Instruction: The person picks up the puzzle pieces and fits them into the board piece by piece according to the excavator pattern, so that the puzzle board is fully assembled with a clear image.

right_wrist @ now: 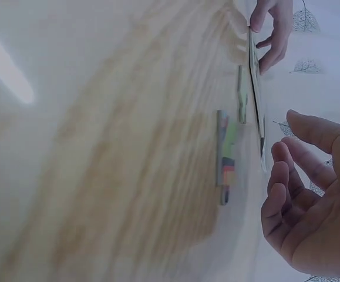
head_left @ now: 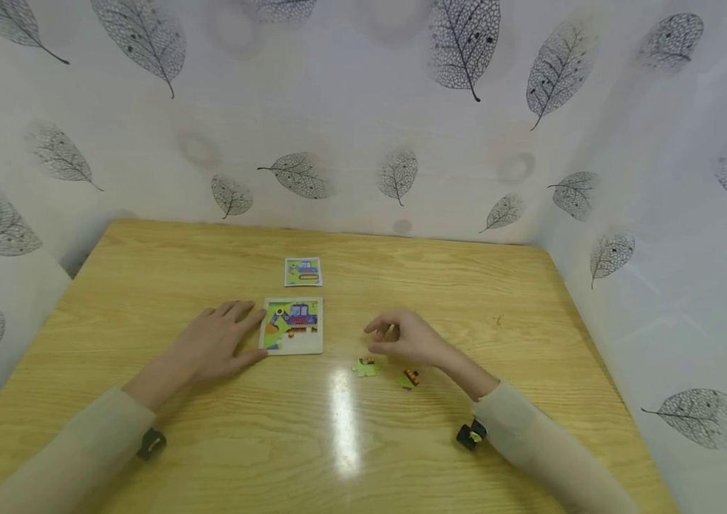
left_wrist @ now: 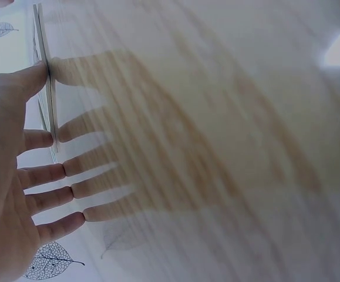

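Note:
A square jigsaw tray (head_left: 323, 327) on the table shows a partly assembled digger picture, with a bare patch at its lower right. My left hand (head_left: 218, 343) lies flat at the tray's left side, thumb and index fingertip touching its edge; the other fingers rest on the table in the left wrist view. My right hand (head_left: 409, 338) hovers right of the tray with fingers loosely bent and nothing between them. Below it lie two loose puzzle pieces, a green one (head_left: 365, 368) and a green and orange one (head_left: 409, 380). In the right wrist view, the nearer piece (right_wrist: 226, 155) lies flat below the fingers.
Behind the tray lies a small picture card (head_left: 302, 272) with the same kind of digger. The wooden table (head_left: 260, 442) meets a leaf-patterned curtain (head_left: 350, 121) at the back and on both sides. Small black devices (head_left: 471, 434) sit at both wrists.

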A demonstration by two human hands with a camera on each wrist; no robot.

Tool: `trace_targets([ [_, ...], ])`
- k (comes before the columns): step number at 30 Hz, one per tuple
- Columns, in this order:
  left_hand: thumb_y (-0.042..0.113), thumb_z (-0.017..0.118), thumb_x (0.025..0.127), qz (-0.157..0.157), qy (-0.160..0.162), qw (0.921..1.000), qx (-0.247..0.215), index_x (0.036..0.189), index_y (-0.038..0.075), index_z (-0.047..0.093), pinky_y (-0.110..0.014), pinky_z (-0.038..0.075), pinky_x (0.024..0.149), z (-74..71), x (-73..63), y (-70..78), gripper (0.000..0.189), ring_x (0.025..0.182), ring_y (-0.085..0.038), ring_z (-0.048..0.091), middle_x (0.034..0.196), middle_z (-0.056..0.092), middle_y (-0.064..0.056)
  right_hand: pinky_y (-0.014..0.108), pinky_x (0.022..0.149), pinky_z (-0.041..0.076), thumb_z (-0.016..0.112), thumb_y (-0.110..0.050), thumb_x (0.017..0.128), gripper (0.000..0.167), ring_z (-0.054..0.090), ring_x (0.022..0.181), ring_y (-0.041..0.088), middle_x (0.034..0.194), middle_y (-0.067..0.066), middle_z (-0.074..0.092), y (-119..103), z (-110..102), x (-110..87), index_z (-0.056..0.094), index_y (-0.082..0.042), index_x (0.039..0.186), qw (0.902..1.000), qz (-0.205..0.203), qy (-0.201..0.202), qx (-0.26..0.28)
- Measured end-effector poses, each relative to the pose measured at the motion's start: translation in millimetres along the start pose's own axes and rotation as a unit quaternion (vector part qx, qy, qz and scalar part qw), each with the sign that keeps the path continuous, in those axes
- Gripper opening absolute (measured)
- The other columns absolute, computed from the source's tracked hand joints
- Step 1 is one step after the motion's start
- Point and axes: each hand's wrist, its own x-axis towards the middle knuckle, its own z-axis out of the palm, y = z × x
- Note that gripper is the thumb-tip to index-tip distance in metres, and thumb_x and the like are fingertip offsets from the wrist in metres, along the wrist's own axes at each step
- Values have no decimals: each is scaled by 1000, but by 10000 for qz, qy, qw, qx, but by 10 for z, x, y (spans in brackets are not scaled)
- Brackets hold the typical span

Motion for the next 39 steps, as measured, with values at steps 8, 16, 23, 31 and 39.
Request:
trace_targets([
  [8, 60, 59, 101, -28, 2, 10000, -5, 157, 9, 50, -70, 47, 113, 11, -3, -5, 76, 143, -48, 51, 157, 51, -26, 21, 62, 55, 81, -22, 93, 30, 63, 76, 10, 98, 3, 73, 48, 65, -121, 76, -10, 120, 9994, 251, -134, 203],
  [16, 60, 59, 101, -24, 4, 10000, 4, 157, 9, 50, -70, 47, 112, 9, 1, -4, 76, 143, -49, 51, 157, 51, -26, 22, 69, 59, 84, -20, 90, 29, 66, 81, 10, 97, 2, 72, 49, 133, -179, 76, -10, 117, 9989, 432, -160, 132],
  [23, 59, 60, 101, -51, -14, 10000, -22, 157, 9, 50, -70, 47, 112, -3, -3, 9, 76, 143, -49, 51, 157, 51, -26, 21, 70, 57, 86, -19, 86, 28, 63, 81, 11, 93, 0, 70, 24, 181, -185, 77, -10, 111, 9989, 405, -83, -201],
  [31, 59, 60, 101, -47, -8, 10000, -16, 157, 9, 50, -70, 48, 111, -16, -4, 20, 76, 143, -48, 51, 157, 51, -26, 23, 72, 53, 91, -20, 81, 23, 61, 82, 10, 90, -5, 69, -60, 229, -196, 78, -18, 100, 9961, 508, 87, -713],
  [39, 60, 59, 101, -52, -5, 10000, -9, 157, 9, 50, -70, 48, 111, 8, -4, 7, 76, 143, -48, 51, 158, 51, -25, 22, 73, 53, 92, -18, 80, 22, 61, 82, 9, 89, -4, 70, -85, 232, -196, 76, -16, 96, 9955, 560, 120, -750],
])
